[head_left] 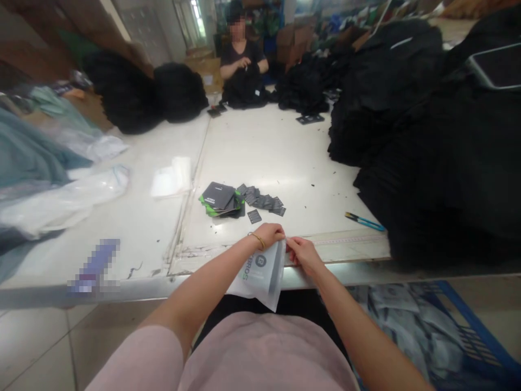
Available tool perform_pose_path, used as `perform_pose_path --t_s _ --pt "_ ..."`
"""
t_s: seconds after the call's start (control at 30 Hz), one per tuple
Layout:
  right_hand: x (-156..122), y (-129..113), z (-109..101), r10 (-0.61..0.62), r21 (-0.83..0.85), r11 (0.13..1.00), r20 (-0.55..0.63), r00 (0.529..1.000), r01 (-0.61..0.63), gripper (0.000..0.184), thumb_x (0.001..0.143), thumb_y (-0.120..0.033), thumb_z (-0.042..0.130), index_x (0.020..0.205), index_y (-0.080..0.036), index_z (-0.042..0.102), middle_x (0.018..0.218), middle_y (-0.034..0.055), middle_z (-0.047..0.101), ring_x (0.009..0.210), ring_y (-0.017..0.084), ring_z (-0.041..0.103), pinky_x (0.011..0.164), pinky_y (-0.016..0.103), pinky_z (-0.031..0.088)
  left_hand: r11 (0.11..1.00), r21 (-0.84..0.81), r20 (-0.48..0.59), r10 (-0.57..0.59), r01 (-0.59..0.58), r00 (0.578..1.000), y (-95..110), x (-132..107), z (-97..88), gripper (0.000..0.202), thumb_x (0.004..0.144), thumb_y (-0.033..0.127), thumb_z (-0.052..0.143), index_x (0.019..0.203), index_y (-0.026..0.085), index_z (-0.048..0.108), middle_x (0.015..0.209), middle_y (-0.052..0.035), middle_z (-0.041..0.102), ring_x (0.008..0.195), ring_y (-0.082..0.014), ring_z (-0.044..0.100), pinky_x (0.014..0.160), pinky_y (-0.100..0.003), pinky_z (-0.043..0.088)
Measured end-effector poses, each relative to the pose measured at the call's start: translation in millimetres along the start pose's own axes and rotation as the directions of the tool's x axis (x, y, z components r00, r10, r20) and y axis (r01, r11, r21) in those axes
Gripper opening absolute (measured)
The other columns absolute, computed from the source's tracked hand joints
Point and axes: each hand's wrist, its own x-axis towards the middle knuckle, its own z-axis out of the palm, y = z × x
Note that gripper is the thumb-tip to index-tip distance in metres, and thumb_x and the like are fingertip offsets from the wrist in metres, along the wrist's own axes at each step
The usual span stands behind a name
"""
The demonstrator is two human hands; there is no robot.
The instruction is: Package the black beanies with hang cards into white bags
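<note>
At the table's front edge, my left hand (269,235) grips the top of a frosted plastic bag (260,274) printed with a logo and letters. My right hand (302,253) pinches the same bag's upper right corner, its fingers close to the left ones. The bag hangs tilted over the edge, its left part hidden behind my left forearm. Just beyond my hands lie a stack of black and green cards (220,198) and a spread of small dark tags (264,201), with one tag (254,216) apart from the others.
Black garment piles (407,119) rise along the right side, with a blue cutter (364,221) beside them. White sheets (173,178) and plastic wrapping (69,195) lie left. A blue crate (474,326) of packed bags stands below right. Across the table a person (243,57) handles black cloth.
</note>
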Motion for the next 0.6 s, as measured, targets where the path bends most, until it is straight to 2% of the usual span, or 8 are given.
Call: perform_pose_path --t_s 0.13,0.23,0.27,0.33,0.43,0.47,0.53,0.6 --pt "-50.8 18.6 9.0 0.073 -0.038 0.997 0.120 0.990 -0.069 0.028 0.074 -0.036 0.051 0.053 -0.018 0.052 0.033 -0.0052 0.044 0.026 0.006 0.032 0.029 0.019 0.021 0.998 -0.025 -0.087 -0.068 0.066 0.994 -13.2 -1.3 -10.8 0.017 0.080 0.024 0.049 0.086 0.017 0.064 0.087 -0.0024 0.067 0.083 -0.0148 0.058 0.075 -0.022 0.042" --pt "-88.4 34.2 7.7 0.146 -0.065 0.989 0.211 0.966 -0.135 0.026 0.073 -0.036 0.053 0.055 -0.017 0.057 0.044 -0.0009 0.055 0.032 0.009 0.042 0.029 0.020 0.026 0.986 -0.036 -0.183 -0.166 0.162 0.969 -16.9 -4.0 -21.9 0.023 0.083 0.022 0.041 0.089 0.013 0.061 0.091 -0.0077 0.066 0.086 -0.0179 0.058 0.077 -0.027 0.042" --pt "-96.0 36.9 5.1 0.131 -0.062 0.991 0.182 0.975 -0.121 0.023 0.072 -0.035 0.054 0.060 -0.017 0.060 0.053 0.0009 0.060 0.039 0.010 0.048 0.032 0.020 0.032 0.984 -0.038 -0.201 -0.181 0.177 0.963 -11.9 -5.3 -23.5 0.024 0.084 0.022 0.040 0.090 0.013 0.060 0.090 -0.0083 0.065 0.085 -0.0186 0.058 0.077 -0.028 0.042" --pt "-102.6 36.4 -3.0 0.013 -0.020 1.000 0.021 1.000 -0.013 0.020 0.069 -0.034 0.059 0.079 -0.018 0.063 0.077 0.0041 0.067 0.062 0.014 0.058 0.047 0.022 0.044 0.988 -0.062 -0.229 -0.150 0.139 0.962 11.1 -9.5 -22.3 0.022 0.084 0.024 0.040 0.090 0.015 0.059 0.087 -0.0059 0.065 0.083 -0.0180 0.058 0.075 -0.028 0.042" --pt "-102.8 24.0 -25.0 -0.173 0.055 0.981 -0.197 0.965 0.187 0.043 0.069 -0.033 0.062 0.109 -0.020 0.054 0.104 0.0051 0.064 0.090 0.019 0.059 0.075 0.030 0.048 0.980 -0.179 -0.280 0.035 -0.088 0.959 66.4 -22.9 -13.1 0.021 0.086 0.030 0.040 0.089 0.018 0.057 0.081 -0.0005 0.064 0.078 -0.0145 0.058 0.073 -0.025 0.044" --pt "-105.1 18.9 -36.2 -0.184 0.069 0.977 -0.222 0.958 0.203 0.044 0.070 -0.033 0.061 0.111 -0.020 0.053 0.103 0.0048 0.064 0.091 0.019 0.058 0.078 0.031 0.048 0.961 -0.210 -0.325 0.106 -0.181 0.940 83.7 -29.0 -9.6 0.021 0.086 0.031 0.041 0.093 0.019 0.056 0.086 -0.0006 0.063 0.082 -0.0143 0.057 0.075 -0.025 0.044" --pt "-119.5 10.7 -66.3 -0.115 0.099 0.984 -0.291 0.950 0.150 0.041 0.070 -0.035 0.060 0.107 -0.019 0.056 0.094 0.0043 0.066 0.086 0.021 0.060 0.078 0.034 0.048 0.922 -0.190 -0.426 0.233 -0.338 0.874 106.3 -40.5 -3.1 0.026 0.085 0.033 0.043 0.106 0.019 0.051 0.103 -0.0033 0.060 0.097 -0.0158 0.054 0.086 -0.029 0.042" --pt "-149.1 8.9 -107.0 0.005 0.134 0.989 -0.469 0.883 0.066 0.045 0.066 -0.038 0.064 0.106 -0.017 0.057 0.092 0.0058 0.067 0.082 0.023 0.062 0.073 0.036 0.050 0.908 -0.100 -0.481 0.314 -0.407 0.818 107.1 -48.7 4.6 0.034 0.084 0.033 0.046 0.115 0.019 0.045 0.116 -0.0056 0.054 0.110 -0.0179 0.047 0.096 -0.034 0.037"
